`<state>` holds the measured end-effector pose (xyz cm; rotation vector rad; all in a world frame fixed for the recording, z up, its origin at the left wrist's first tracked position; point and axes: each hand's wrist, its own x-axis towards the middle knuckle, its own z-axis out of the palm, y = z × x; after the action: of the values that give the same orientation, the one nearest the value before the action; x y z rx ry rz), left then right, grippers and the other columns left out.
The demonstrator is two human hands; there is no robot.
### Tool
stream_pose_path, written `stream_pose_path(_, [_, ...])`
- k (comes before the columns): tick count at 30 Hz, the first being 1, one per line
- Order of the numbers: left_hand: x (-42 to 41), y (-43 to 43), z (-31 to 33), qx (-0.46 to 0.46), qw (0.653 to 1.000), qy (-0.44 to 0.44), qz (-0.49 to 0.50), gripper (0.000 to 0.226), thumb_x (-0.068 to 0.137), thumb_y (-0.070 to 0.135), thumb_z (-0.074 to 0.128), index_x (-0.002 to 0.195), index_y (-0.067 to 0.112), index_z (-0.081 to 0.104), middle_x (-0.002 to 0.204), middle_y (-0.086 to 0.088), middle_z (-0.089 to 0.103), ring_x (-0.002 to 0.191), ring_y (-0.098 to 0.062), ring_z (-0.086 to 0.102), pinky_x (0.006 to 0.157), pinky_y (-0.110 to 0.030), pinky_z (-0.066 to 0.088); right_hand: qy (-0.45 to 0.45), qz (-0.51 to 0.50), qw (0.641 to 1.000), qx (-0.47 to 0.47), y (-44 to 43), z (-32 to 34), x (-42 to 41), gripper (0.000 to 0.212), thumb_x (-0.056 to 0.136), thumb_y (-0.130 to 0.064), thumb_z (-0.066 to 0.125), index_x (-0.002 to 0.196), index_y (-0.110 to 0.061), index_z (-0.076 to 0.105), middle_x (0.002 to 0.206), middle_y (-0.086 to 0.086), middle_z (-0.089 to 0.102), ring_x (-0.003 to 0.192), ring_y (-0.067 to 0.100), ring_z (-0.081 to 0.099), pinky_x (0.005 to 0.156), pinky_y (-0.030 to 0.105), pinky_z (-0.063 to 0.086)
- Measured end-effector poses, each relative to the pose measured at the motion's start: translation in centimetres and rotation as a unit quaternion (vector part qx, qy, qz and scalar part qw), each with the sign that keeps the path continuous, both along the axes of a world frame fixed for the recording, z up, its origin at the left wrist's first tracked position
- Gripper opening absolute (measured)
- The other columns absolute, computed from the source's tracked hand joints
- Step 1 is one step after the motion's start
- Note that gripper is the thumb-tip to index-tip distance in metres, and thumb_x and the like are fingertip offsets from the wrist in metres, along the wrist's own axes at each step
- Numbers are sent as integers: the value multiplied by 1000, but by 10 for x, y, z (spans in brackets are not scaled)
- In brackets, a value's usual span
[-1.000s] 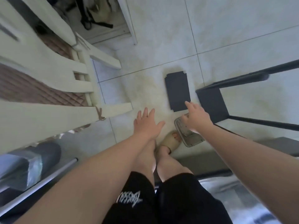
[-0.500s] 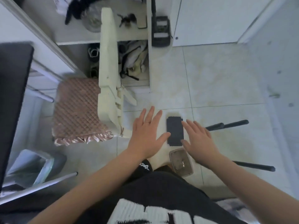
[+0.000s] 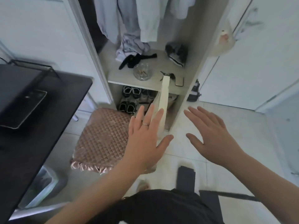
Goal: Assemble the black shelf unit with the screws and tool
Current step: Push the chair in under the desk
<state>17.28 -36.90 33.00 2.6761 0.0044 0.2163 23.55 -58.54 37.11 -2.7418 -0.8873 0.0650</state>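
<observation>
Both my hands are stretched out in front of me with fingers spread, holding nothing. My left hand [image 3: 146,139] hovers over the edge of the chair, and my right hand [image 3: 212,135] is in the air above the tiled floor. A small black shelf panel [image 3: 186,177] lies flat on the floor near my feet, below my right hand. Part of the black shelf frame [image 3: 226,195] shows at the lower right, a thin bar and a dark panel. The screw container and tool are out of sight.
A cream chair with a pink quilted cushion [image 3: 103,139] stands at centre left. A black desk [image 3: 37,120] carrying a dark device fills the left. An open wardrobe [image 3: 145,78] with clothes, a glass bowl and shoes is ahead. A bin [image 3: 42,188] sits under the desk.
The view has tilted up from the floor toward the wardrobe. My hands have lifted away from the black panel and the container, which has dropped out of view.
</observation>
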Motion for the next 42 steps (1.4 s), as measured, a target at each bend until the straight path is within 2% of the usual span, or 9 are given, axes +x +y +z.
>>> stream_pose_path(5, [10, 41, -13, -35, 994, 45, 96, 78, 94, 71, 24, 159, 33, 7, 168, 6, -7, 153, -18, -19, 120, -44, -11, -17, 69, 997, -15, 50, 21, 34, 65, 99, -34, 59, 157, -24, 33, 163, -6, 30, 153, 18, 21, 122, 38, 11])
stream_pose_path(10, [14, 67, -41, -75, 972, 133, 180, 77, 93, 73, 25, 159, 36, 6, 169, 5, -5, 153, -20, -16, 122, -47, -7, 0, 137, 987, -78, 94, 26, 76, 63, 101, -48, 47, 158, -34, 25, 165, -14, 23, 154, 12, 13, 119, 27, 1])
stream_pose_path(15, [18, 82, -68, -128, 943, 197, 234, 75, 93, 73, 32, 158, 38, 15, 169, 5, 2, 154, -22, -9, 122, -51, 2, 37, 206, 960, -184, 145, 6, 121, 66, 101, -58, 40, 159, -39, 16, 167, -15, 14, 155, 12, 8, 123, 40, 8])
stream_pose_path(24, [70, 93, -143, -233, 855, 254, 386, 78, 90, 74, 37, 156, 38, 16, 167, 3, 13, 154, -27, 0, 121, -55, 8, 78, 398, 838, -366, 247, -85, 216, 65, 101, -56, 42, 158, -35, 19, 167, -9, 18, 153, 19, 13, 120, 49, 16])
stream_pose_path(28, [105, 82, -170, -280, 785, 342, 434, 79, 93, 70, 41, 157, 27, 23, 166, -1, 20, 153, -32, 6, 121, -56, 15, 80, 492, 768, -402, 271, -124, 247, 64, 99, -57, 41, 156, -33, 26, 163, -6, 28, 149, 24, 24, 115, 52, 23])
stream_pose_path(34, [127, 72, -172, -413, 647, 419, 484, 67, 100, 51, 49, 153, 12, 35, 155, -14, 41, 132, -30, 47, 109, -40, 37, 108, 548, 681, -473, 287, -154, 262, 62, 101, -51, 42, 155, -23, 32, 156, 6, 42, 139, 33, 42, 109, 47, 39])
stream_pose_path(36, [124, 68, -169, -475, 577, 422, 513, 68, 99, 52, 50, 152, 13, 34, 153, -14, 43, 125, -31, 51, 98, -43, 45, 126, 551, 661, -494, 288, -165, 257, 58, 102, -44, 42, 153, -17, 36, 153, 9, 45, 136, 33, 46, 108, 46, 42])
stream_pose_path(39, [120, 59, -171, -589, 423, 398, 561, 74, 94, 59, 54, 152, 18, 32, 146, -16, 44, 104, -36, 61, 65, -45, 56, 180, 528, 650, -516, 292, -179, 248, 62, 103, -43, 45, 157, -15, 32, 160, 8, 36, 143, 32, 39, 113, 45, 38])
stream_pose_path(42, [122, 47, -180, -647, 327, 363, 585, 56, 96, 51, 58, 131, 10, 44, 110, -13, 57, 82, -28, 66, 49, -35, 56, 220, 475, 658, -541, 294, -193, 243, 67, 102, -46, 47, 159, -14, 28, 162, 8, 33, 142, 32, 41, 113, 44, 38])
